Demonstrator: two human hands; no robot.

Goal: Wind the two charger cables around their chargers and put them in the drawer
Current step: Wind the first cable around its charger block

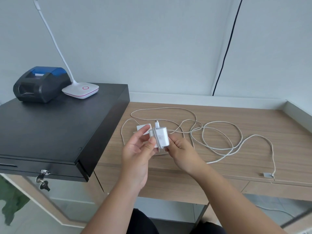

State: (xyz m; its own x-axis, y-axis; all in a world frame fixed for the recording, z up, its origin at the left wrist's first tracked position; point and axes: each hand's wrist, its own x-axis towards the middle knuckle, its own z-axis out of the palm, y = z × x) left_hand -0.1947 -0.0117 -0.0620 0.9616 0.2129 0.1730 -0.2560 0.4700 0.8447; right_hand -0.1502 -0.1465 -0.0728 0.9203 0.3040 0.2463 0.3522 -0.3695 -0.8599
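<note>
1. The left hand (135, 149) holds a white charger (160, 136) above the desk (219, 168); its thumb presses the cable against the charger's side, so this grip is closed on the charger.
2. The right hand (181, 149) pinches the same charger from the right side, prongs pointing toward the person.
3. A second white charger (141, 127) lies on the desk behind the left fingers.
4. Loose white cables (217, 137) lie in loops on the desk, to the right.
5. The black cash drawer (59, 125) stands at the left, closed, with keys (43, 180) in its lock.
</note>
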